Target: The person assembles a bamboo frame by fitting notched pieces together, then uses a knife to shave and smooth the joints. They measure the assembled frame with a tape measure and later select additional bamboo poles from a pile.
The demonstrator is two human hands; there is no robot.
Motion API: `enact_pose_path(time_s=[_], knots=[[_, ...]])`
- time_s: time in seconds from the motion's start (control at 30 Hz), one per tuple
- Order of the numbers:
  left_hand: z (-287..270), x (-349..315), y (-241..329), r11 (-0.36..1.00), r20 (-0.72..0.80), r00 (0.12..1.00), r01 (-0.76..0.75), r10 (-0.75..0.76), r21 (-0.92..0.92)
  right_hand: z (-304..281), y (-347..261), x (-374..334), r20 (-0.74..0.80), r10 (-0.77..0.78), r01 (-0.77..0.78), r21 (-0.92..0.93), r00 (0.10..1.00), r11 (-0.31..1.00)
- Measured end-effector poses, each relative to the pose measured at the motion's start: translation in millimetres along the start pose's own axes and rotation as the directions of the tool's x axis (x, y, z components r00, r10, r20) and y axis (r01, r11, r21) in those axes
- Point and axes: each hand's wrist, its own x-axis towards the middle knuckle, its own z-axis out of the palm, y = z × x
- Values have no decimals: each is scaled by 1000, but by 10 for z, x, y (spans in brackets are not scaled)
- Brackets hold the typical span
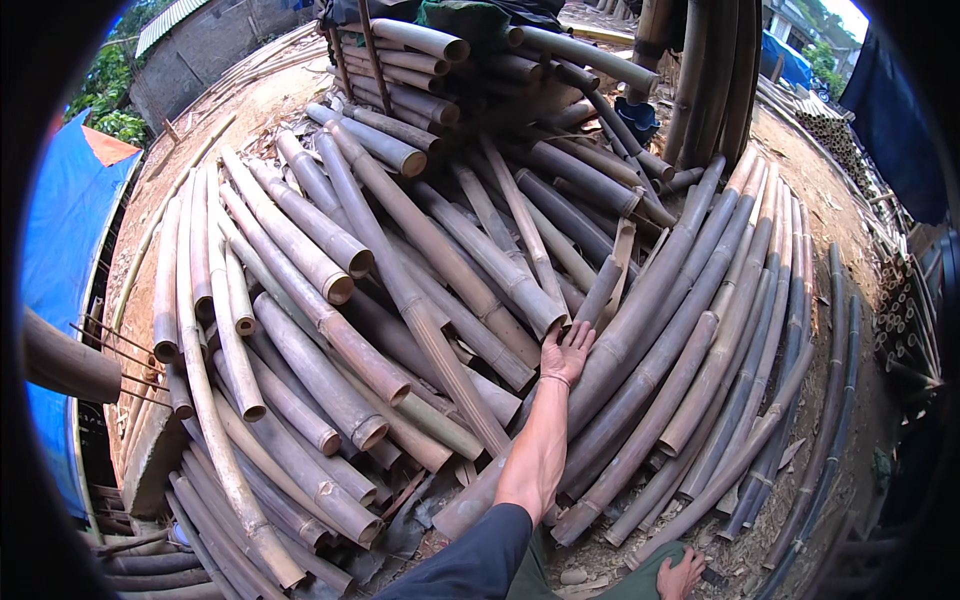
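Note:
My left hand point(567, 353) reaches forward, palm up with its fingers apart, and holds nothing. It is beside the cut end of a grey-brown bamboo pole point(503, 272) and next to a thick bamboo pole point(640, 317) on its right. Whether the fingers touch either pole, I cannot tell. A short split bamboo piece point(600, 290) lies just beyond the fingertips. Low at the right, my right hand point(680, 575) rests on my green trouser leg point(635, 582), its fingers spread and with nothing seen in them.
Many cut bamboo poles point(310, 320) lie heaped on the left. More are stacked under a dark cover point(480, 15) at the back. Upright thick poles point(700, 90) stand at the far right. Blue tarpaulin point(70, 230) hangs left, near a protruding pole end point(70, 362) and thin rods point(130, 375).

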Motion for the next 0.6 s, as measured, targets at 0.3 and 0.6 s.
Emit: enact_pose_path(time_s=[0.3, 0.6], knots=[[137, 159, 16, 974, 123, 974, -173, 192, -146, 21, -167, -6, -94, -139, 140, 9, 986, 990], [115, -846, 86, 968, 269, 962, 22, 48, -251, 81, -146, -27, -224, -225, 270, 197, 948, 942]])
